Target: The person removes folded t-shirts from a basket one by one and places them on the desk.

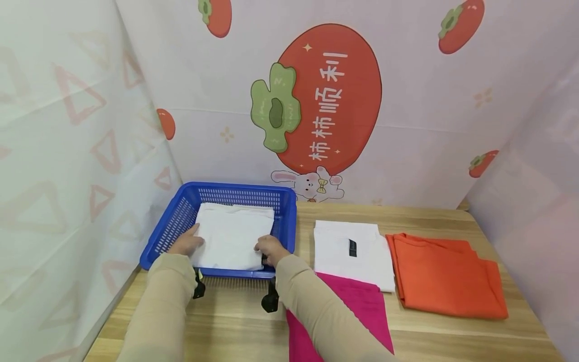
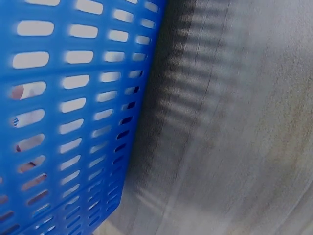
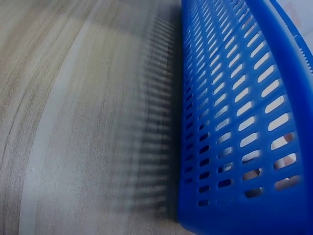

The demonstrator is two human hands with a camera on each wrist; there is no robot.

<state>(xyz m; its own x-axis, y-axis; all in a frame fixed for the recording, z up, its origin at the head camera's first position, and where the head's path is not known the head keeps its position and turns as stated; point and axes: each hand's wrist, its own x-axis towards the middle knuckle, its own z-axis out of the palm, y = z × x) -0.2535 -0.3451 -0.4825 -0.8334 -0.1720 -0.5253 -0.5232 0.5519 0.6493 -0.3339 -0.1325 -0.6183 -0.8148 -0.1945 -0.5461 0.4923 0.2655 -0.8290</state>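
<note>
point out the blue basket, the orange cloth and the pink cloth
blue basket point(image 1: 285, 221), head view, on its right wall
orange cloth point(image 1: 445, 276), head view, on the middle of the folded top
pink cloth point(image 1: 362, 306), head view, on the bare part beside the sleeve
</note>
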